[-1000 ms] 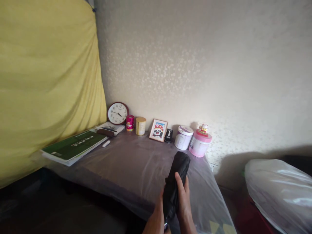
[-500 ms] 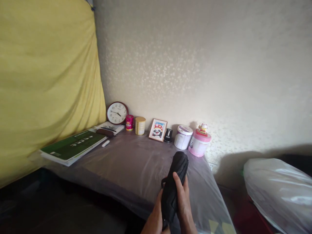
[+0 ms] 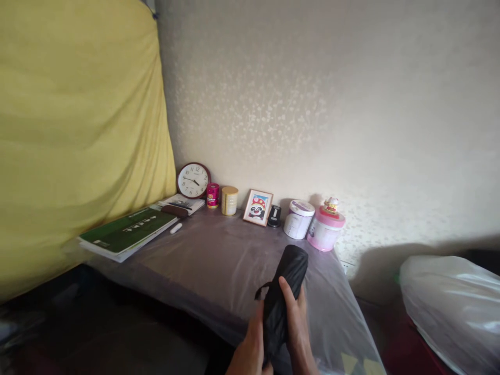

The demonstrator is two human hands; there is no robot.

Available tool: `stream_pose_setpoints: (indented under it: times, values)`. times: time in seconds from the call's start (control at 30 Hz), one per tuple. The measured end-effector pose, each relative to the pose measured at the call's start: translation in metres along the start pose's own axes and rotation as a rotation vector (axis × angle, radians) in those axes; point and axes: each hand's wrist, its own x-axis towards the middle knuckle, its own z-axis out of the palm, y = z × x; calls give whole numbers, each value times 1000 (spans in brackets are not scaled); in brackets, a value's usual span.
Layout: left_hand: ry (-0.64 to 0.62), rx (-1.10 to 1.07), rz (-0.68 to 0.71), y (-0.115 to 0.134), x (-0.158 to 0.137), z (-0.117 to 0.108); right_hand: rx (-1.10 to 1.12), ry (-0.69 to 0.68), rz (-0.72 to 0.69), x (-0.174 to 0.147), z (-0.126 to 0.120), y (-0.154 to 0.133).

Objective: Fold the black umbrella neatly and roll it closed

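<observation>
A folded black umbrella (image 3: 285, 289), its fabric rolled tight, tilts over the near right part of the table. My left hand (image 3: 252, 341) grips it low down on the left side. Wrapped against its right side is my right hand (image 3: 296, 323), with the thumb lying across the fabric. A small black strap (image 3: 261, 289) sticks out to the left just above my left hand. The lower end of the umbrella is partly hidden by my hands.
On the covered table (image 3: 211, 265) lie a green book (image 3: 130, 232) and a brown case (image 3: 174, 211). Along the wall stand a clock (image 3: 194, 180), a pink can (image 3: 213, 196), a yellow canister (image 3: 229, 201), a panda picture (image 3: 258, 207), a white tub (image 3: 299, 221) and a pink-lidded tub (image 3: 325, 232). Right: plastic-covered bundle (image 3: 453, 297).
The strap stands out further from the umbrella's left side than before. The view has shifted slightly, so the table items sit a little further right. Both hands keep hold.
</observation>
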Motion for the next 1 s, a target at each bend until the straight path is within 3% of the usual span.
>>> stream_pose_setpoints:
  times: [0.1, 0.2, 0.33, 0.47, 0.57, 0.63, 0.7, 0.77, 0.83, 0.9, 1.0]
  values:
    - [21, 183, -94, 0, -4, -2, -1, 49, 18, -2, 3, 2]
    - [12, 10, 102, 6, -12, -14, 107, 7, 108, -3, 3, 2]
    - [-87, -149, 112, 13, -19, -18, 143, -72, 108, -7, 2, -4]
    - [54, 174, 13, 11, -21, -4, 38, -14, 20, -12, 2, -6]
    - [74, 291, -57, 13, -24, -4, 96, -51, 52, -12, 1, -1]
    - [79, 170, 39, 17, -27, -10, 162, -80, 94, -12, 1, 2]
    - [32, -104, 79, 24, -30, -17, 223, -116, 133, -12, 1, 2]
    - [-52, -390, -19, 30, -31, -21, 266, -146, 157, -13, 2, 0]
    - [-85, -529, -109, 34, -31, -19, 262, -165, 134, -13, 3, -3]
    - [-41, -495, -129, 33, -30, -16, 192, -183, 55, -12, 2, -5]
    - [101, -258, -74, 24, -28, -15, -28, -194, -156, -4, -2, 0]
